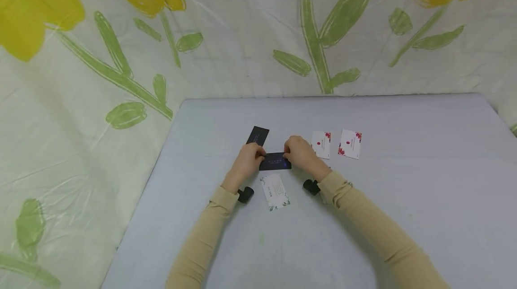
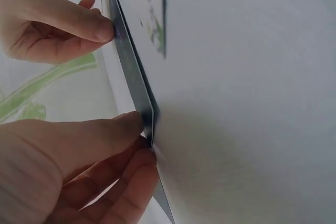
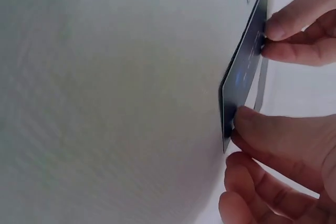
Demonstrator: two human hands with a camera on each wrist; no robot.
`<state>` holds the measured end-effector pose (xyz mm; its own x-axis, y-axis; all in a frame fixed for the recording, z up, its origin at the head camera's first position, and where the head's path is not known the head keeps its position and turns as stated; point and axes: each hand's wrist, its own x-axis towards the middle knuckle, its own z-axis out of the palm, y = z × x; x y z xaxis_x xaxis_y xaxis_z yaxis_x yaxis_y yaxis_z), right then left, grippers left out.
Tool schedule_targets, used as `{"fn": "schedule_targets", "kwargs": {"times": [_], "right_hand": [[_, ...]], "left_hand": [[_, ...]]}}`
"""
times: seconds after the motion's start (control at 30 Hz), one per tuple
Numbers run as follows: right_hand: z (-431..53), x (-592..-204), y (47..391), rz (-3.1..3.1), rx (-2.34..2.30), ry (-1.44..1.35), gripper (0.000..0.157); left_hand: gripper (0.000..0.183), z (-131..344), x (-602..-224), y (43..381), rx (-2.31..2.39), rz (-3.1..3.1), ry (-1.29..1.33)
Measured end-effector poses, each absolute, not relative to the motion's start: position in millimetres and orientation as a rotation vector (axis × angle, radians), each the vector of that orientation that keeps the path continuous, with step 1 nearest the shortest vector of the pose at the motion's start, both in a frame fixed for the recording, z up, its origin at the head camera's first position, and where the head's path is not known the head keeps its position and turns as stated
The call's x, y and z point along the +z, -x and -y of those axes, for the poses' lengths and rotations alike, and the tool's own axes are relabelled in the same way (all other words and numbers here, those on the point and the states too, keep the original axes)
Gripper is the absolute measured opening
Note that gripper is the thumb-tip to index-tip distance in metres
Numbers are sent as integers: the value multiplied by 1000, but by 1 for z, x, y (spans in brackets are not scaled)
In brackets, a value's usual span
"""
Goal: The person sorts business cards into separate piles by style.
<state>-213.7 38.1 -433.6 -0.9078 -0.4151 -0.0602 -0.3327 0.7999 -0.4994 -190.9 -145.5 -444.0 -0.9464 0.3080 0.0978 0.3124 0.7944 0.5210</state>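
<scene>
Between my two hands is a black business card (image 1: 275,161) with small pale print and a blue glint. My left hand (image 1: 247,159) pinches its left end between thumb and fingers. At the other end my right hand (image 1: 300,152) pinches it the same way. In the right wrist view the black card (image 3: 242,72) stands tilted, its near edge close to the table. Just behind my left hand lies a second black card (image 1: 257,135), partly covered by the hand. A white card with green leaf corners (image 1: 275,192) lies nearer to me, below the held card.
Two white cards with red floral corners lie to the right: one card (image 1: 322,144) beside my right hand, the other card (image 1: 350,144) farther right. All are on a pale cloth-covered table (image 1: 404,190). Behind it hangs a flower-painted sheet (image 1: 250,55).
</scene>
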Motion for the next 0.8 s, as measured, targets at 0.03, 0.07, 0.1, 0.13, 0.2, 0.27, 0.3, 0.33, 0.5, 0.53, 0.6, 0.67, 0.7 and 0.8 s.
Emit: {"fn": "schedule_targets", "kwargs": {"times": [0.03,0.07,0.1,0.13,0.2,0.27,0.3,0.33,0.5,0.53,0.6,0.67,0.7,0.8], "right_hand": [[-38,-433,215,-2817,-734,599,11],[-38,-432,216,-2809,-732,617,12],[-39,-430,218,-2798,-733,639,13],[-39,-429,221,-2787,-736,663,13],[-39,-426,226,-2771,-741,720,14],[-39,-422,233,-2770,-746,792,11],[-39,-420,237,-2779,-744,828,10],[-36,-419,241,-2788,-740,869,10],[-19,-422,260,-2807,-721,1024,19],[-16,-424,263,-2807,-719,1040,20],[-8,-427,268,-2809,-717,1041,21],[0,-430,272,-2820,-686,1021,25],[4,-431,274,-2827,-663,1004,27],[15,-434,278,-2851,-601,955,36]], "left_hand": [[8,146,-443,191,-873,2965,520],[8,147,-442,191,-882,2960,519],[9,149,-442,191,-890,2947,514],[10,150,-441,191,-910,2930,497],[11,155,-439,191,-957,2876,446],[11,160,-438,193,-980,2814,378],[12,162,-437,194,-993,2787,349],[12,166,-437,195,-986,2774,314],[21,175,-437,199,-890,2827,152],[23,175,-437,200,-878,2849,118],[27,173,-437,202,-871,2896,62],[33,170,-438,205,-856,2948,13],[35,169,-439,206,-840,2975,-7],[42,166,-439,210,-784,3043,-69]]}}
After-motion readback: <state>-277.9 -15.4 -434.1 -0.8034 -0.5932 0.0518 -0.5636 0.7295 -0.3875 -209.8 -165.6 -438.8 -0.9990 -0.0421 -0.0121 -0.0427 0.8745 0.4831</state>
